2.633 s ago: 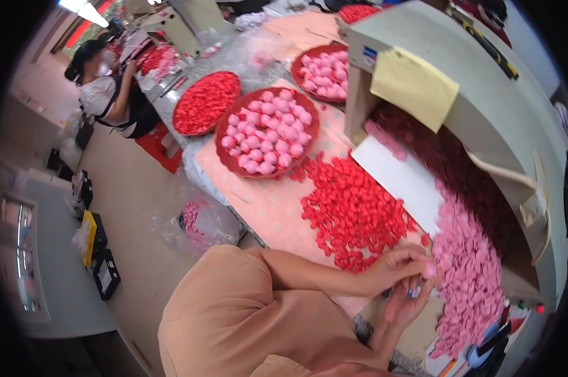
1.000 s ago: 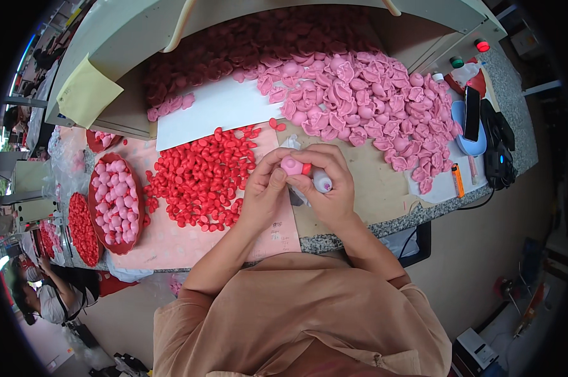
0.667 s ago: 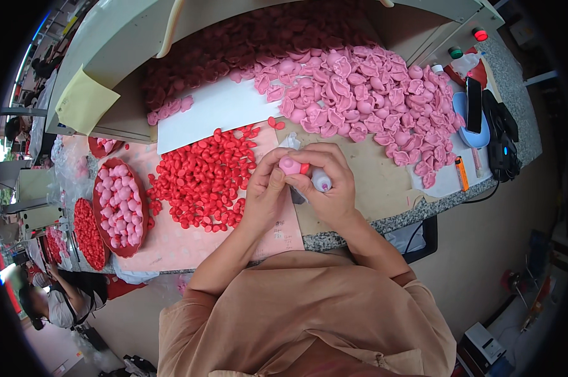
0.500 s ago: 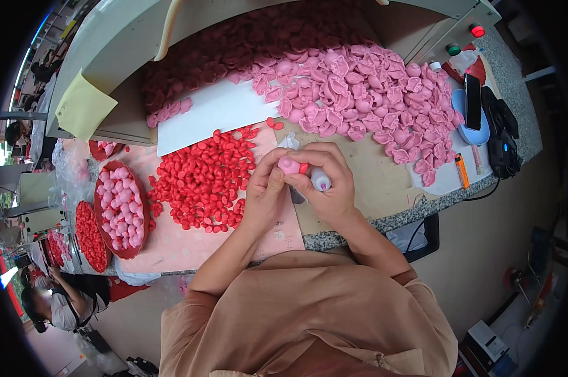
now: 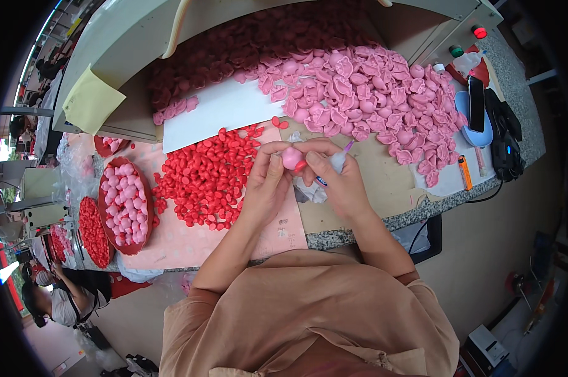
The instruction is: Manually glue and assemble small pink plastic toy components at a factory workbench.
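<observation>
Pinched between the fingertips of my left hand (image 5: 266, 183) is a small, round pink plastic piece (image 5: 291, 157). A red plastic piece (image 5: 300, 167) sits against its lower right side, and the fingertips of my right hand (image 5: 344, 188) press on it. That same hand also keeps a small translucent squeeze bottle (image 5: 337, 162) tucked in its fingers, its purple tip (image 5: 349, 145) angled up and to the right. Just below the fingers lies a crumpled white tissue (image 5: 312, 190), partly covered by my hands.
Loose red pieces (image 5: 202, 179) are heaped on pink paper at left, beside a red dish of pink pieces (image 5: 151, 204). Pink petal-like shells (image 5: 372, 94) pile up ahead. On the right are an orange cutter (image 5: 465, 173) and a phone (image 5: 476, 103) on a blue dish.
The squeeze bottle has swung in my right hand, so its tip now points up and right. The pink piece has turned and sits slightly higher. More of the tissue shows.
</observation>
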Motion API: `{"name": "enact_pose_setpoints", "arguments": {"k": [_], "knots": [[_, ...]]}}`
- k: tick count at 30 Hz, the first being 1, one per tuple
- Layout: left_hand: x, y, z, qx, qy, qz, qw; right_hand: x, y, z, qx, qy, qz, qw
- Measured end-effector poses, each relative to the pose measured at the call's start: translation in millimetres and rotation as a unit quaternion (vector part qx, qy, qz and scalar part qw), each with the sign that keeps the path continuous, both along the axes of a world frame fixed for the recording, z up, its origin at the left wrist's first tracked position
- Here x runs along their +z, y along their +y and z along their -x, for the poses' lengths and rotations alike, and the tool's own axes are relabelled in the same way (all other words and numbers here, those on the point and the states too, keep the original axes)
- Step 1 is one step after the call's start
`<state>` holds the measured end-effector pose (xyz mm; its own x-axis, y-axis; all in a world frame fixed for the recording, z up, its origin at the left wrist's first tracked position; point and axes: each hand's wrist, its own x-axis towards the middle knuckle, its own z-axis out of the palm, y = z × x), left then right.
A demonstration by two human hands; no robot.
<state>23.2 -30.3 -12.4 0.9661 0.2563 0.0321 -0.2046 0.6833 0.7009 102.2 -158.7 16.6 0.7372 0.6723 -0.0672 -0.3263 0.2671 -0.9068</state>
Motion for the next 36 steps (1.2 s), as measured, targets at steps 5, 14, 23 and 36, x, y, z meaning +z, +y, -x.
{"name": "enact_pose_setpoints", "arguments": {"k": [5, 14, 23, 36], "knots": [[5.0, -1.0, -0.1, 0.022, 0.076, -0.075, 0.994, -4.7, -1.7, -5.2, 0.044, 0.102, -0.025, 0.994], [14.1, 3.9, 1.2, -0.006, 0.163, -0.096, 0.982, -9.3, -6.4, -13.2, 0.062, 0.125, 0.004, 0.990], [18.2, 7.6, 2.6, -0.036, 0.197, -0.127, 0.971, -10.5, -8.1, -16.3, 0.055, 0.047, 0.075, 0.995], [17.3, 4.5, 4.2, -0.037, 0.184, -0.162, 0.969, -14.2, -11.3, -17.9, 0.059, 0.025, 0.103, 0.993]]}}
